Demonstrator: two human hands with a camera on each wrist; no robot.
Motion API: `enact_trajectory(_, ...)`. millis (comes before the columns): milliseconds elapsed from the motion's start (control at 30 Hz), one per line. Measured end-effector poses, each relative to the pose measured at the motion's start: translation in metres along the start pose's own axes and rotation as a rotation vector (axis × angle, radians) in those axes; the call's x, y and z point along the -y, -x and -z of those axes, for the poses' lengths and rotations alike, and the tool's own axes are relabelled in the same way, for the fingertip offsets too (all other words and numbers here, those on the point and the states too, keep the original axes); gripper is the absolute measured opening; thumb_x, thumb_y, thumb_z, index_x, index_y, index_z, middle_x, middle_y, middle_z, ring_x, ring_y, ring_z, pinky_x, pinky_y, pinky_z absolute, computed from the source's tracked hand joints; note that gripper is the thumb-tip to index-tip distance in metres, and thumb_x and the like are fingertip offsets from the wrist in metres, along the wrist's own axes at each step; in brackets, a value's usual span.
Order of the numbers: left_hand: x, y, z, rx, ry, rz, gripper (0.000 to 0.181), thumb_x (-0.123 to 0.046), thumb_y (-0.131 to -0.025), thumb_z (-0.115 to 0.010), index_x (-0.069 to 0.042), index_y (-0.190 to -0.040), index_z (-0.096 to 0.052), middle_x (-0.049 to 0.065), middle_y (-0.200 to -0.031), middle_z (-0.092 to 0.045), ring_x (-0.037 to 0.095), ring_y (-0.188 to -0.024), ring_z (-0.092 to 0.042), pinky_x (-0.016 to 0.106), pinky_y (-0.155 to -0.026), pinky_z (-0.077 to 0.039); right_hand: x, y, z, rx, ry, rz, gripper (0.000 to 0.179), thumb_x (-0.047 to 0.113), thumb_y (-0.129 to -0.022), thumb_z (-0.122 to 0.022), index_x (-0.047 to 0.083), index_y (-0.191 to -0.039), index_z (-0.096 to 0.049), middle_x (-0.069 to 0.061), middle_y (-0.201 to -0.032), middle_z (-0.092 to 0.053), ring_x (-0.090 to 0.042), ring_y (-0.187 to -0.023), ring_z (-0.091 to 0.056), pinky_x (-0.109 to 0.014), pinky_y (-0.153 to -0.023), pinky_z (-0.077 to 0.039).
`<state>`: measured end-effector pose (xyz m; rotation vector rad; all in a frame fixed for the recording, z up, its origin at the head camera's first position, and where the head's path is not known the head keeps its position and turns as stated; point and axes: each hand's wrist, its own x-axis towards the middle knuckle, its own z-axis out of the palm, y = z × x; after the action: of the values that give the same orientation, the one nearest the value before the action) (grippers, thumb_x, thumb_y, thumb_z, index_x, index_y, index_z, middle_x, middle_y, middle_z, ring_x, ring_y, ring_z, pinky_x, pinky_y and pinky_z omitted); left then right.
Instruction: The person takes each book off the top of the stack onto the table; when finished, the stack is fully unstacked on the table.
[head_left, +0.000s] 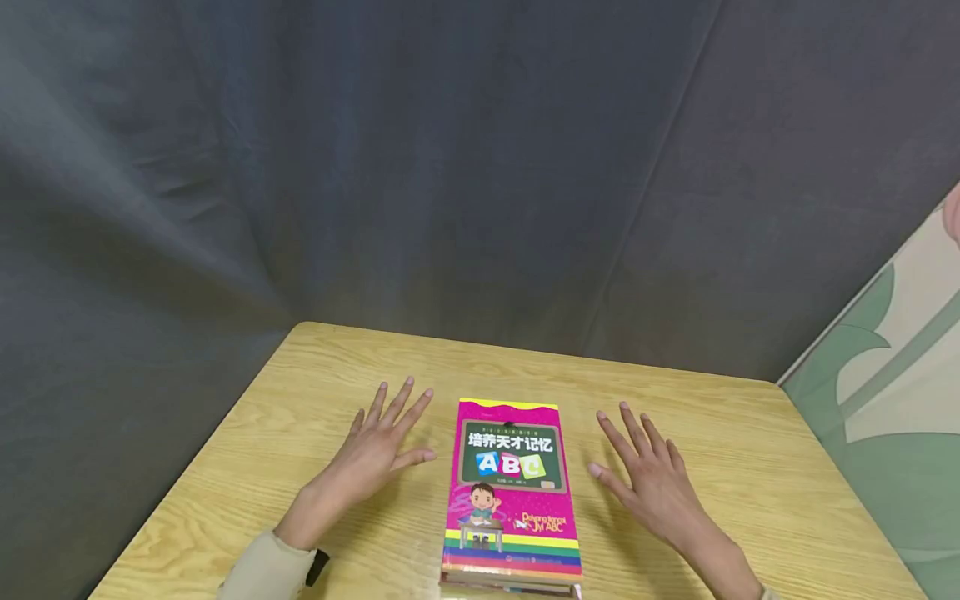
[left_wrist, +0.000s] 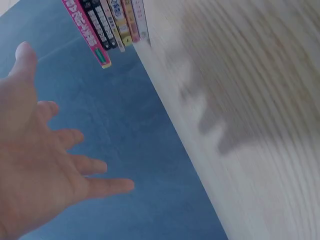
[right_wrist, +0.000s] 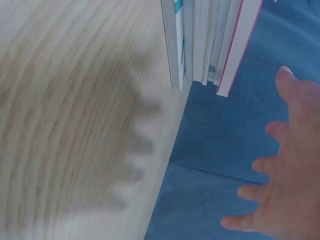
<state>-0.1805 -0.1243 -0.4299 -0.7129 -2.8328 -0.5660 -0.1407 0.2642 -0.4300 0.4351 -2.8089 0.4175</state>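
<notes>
A stack of several books point(left_wrist: 117, 22) lies on the wooden table, its spines facing my left hand. On top is a book with a pink cover point(head_left: 512, 500), a green chalkboard picture, the letters ABC and rainbow stripes. Left of the stack, my left hand point(head_left: 375, 450) hovers with fingers spread, apart from the books. To the right, my right hand point(head_left: 656, 483) is held likewise, fingers spread and touching nothing. The right wrist view shows the page edges of the stacked books point(right_wrist: 212, 40). Both hands cast shadows on the tabletop.
The light wooden table point(head_left: 337, 358) has rounded far corners. A dark grey-blue curtain point(head_left: 450, 167) hangs behind it and on the left. Along the right side stands a panel with a green leaf pattern point(head_left: 900, 417).
</notes>
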Motion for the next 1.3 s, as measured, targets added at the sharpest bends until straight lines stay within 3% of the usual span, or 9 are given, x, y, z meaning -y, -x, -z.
enact_trajectory(167, -0.011, 0.004, -0.002, 0.040, 0.060, -0.009, 0.080, -0.049, -0.091, -0.059, -0.020, -0.155, -0.020, 0.013, -0.160, -0.010, 0.047, -0.142, -0.005, 0.076, -0.099, -0.026, 0.003, 0.005, -0.003, -0.011, -0.020, -0.004, 0.071, 0.046, -0.092, -0.060, 0.026, -0.152, -0.029, -0.016, -0.158, -0.022, -0.050, -0.136, -0.025, -0.075, -0.098, -0.024)
enact_trajectory(400, -0.038, 0.013, -0.020, 0.141, 0.291, 0.026, 0.083, -0.053, -0.091, -0.056, -0.019, -0.155, -0.016, 0.011, -0.160, -0.007, 0.046, -0.142, -0.011, 0.071, -0.103, -0.025, 0.014, 0.014, -0.015, 0.008, -0.055, 0.005, 0.071, 0.045, -0.093, -0.060, 0.026, -0.153, -0.028, -0.014, -0.159, -0.020, -0.049, -0.136, -0.025, -0.074, -0.098, -0.025)
enact_trajectory(633, -0.047, 0.015, -0.040, 0.190, 0.563, 0.148, 0.088, -0.050, -0.086, -0.065, -0.020, -0.155, -0.020, 0.016, -0.159, -0.014, 0.044, -0.140, -0.022, 0.065, -0.106, -0.027, 0.028, 0.022, -0.027, 0.040, -0.101, 0.005, 0.071, 0.049, -0.092, -0.059, 0.026, -0.152, -0.030, -0.012, -0.159, -0.021, -0.046, -0.137, -0.028, -0.072, -0.099, -0.029)
enact_trajectory(800, -0.045, 0.016, -0.047, 0.193, 0.708, 0.221, 0.083, -0.042, -0.086, -0.069, -0.019, -0.154, -0.025, 0.021, -0.153, -0.030, 0.043, -0.139, -0.027, 0.060, -0.111, -0.025, 0.033, 0.023, -0.029, 0.051, -0.140, 0.005, 0.071, 0.048, -0.091, -0.061, 0.024, -0.151, -0.033, -0.011, -0.159, -0.022, -0.045, -0.137, -0.029, -0.071, -0.098, -0.031)
enact_trajectory(1000, -0.044, 0.018, -0.048, 0.184, 0.782, 0.206, 0.079, -0.032, -0.088, -0.069, -0.017, -0.153, -0.027, 0.021, -0.153, -0.030, 0.044, -0.137, -0.029, 0.059, -0.110, -0.026, 0.034, 0.021, -0.030, 0.110, -0.222, -0.024, 0.072, 0.051, -0.091, -0.059, 0.023, -0.151, -0.033, -0.009, -0.158, -0.023, -0.045, -0.137, -0.028, -0.073, -0.097, -0.031)
enact_trajectory(1167, -0.047, 0.017, -0.046, 0.132, 0.825, 0.208, 0.081, -0.028, -0.082, -0.075, -0.017, -0.151, -0.033, 0.020, -0.151, -0.034, 0.043, -0.133, -0.039, 0.053, -0.108, -0.033, 0.033, 0.018, -0.029, 0.191, -0.333, -0.024, 0.071, 0.050, -0.091, -0.059, 0.023, -0.151, -0.033, -0.007, -0.158, -0.024, -0.044, -0.139, -0.026, -0.072, -0.097, -0.033)
enact_trajectory(1300, -0.048, 0.012, -0.042, 0.082, 1.064, 0.214, 0.076, -0.015, -0.081, -0.077, -0.012, -0.147, -0.040, 0.021, -0.147, -0.040, 0.039, -0.129, -0.045, 0.045, -0.105, -0.041, 0.031, 0.015, -0.029, 0.232, -0.386, 0.001, 0.070, 0.048, -0.092, -0.059, 0.021, -0.151, -0.034, -0.010, -0.157, -0.025, -0.043, -0.139, -0.027, -0.068, -0.099, -0.036)
